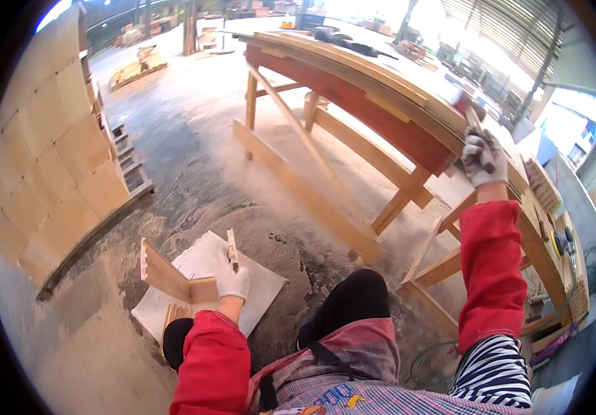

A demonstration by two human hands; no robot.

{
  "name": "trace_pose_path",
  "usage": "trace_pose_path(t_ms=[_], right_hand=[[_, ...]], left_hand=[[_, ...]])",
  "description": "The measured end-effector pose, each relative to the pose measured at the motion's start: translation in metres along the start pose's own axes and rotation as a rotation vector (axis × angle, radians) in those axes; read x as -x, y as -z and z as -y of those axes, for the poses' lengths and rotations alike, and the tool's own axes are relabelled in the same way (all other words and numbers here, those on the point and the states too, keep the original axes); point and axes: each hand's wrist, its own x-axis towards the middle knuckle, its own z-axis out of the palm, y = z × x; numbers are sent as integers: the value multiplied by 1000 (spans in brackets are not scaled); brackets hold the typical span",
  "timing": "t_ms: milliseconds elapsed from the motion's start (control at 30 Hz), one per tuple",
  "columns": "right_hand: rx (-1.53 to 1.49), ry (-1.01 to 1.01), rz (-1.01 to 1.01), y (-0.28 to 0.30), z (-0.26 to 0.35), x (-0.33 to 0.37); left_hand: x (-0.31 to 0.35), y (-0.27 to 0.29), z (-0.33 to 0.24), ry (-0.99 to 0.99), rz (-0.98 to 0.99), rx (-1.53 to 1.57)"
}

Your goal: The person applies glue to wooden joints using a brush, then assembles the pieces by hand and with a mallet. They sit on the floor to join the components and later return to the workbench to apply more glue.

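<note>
1. Down at the lower left of the frame, the gloved left hand (232,282) is closed on a narrow board (232,247), holding it upright.
2. Beside it, a wider board (161,271) stands on edge, meeting a short board (203,290) at a corner; whether the hand's board joins them cannot be told.
3. All this sits over a pale sheet (265,280), spread at an angle on the worn floor (194,200).
4. Now to the upper right: the gloved right hand (483,158) is wrapped around the handle of a mallet (469,105), its dark red head up above the fist.
5. That hand is right at the edge of the long bench (374,90), and it's unclear whether mallet and bench touch.
6. Black knee (357,294) at lower centre, checked apron (353,353) below, red sleeves on both arms.
7. Over on the left of the frame, a tall stack (56,152) of pale wood rises on a pallet (142,190).
</note>
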Motion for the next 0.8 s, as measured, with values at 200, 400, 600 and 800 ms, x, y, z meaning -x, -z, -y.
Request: trace_pose_path(t_ms=[200,400,600,800], right_hand=[[42,169,-84,36,-29,11],[107,-281,-210,165,-186,20],[48,-553,-255,199,-330,9],[327,-669,-405,118,-375,4]], left_hand=[[3,158,-82,-446,-288,243],[13,295,92,-117,-625,-52],[97,253,253,607,-95,-721],[93,195,324,816,200,-916]])
